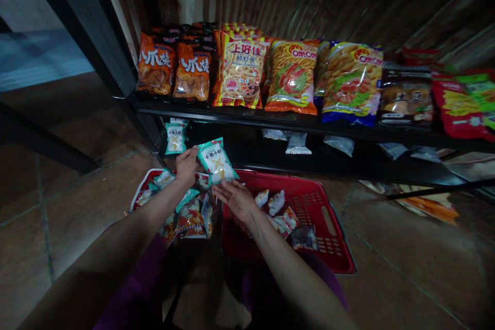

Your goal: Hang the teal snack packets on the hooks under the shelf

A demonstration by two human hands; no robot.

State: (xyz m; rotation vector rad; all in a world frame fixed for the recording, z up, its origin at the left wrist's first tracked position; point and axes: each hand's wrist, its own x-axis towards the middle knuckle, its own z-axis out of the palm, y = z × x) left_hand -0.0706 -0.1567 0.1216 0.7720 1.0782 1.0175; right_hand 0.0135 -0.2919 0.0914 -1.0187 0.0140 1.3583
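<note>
A teal-and-white snack bag is held between my two hands, tilted, above the baskets and in front of the lower shelf. My left hand pinches its upper left edge. At the bag's lower edge, my right hand grips with its fingertips. A matching teal bag stands on the lower shelf's left end, just past my left hand. Below the left hand sits a white-rimmed basket full of mixed snack bags. The red basket under my right hand has several small packets in it.
On the upper shelf stand orange bags, prawn cracker bags and other snacks. Several silvery packets lie along the lower shelf. A black upright post borders the left. Flat packages lie low at right.
</note>
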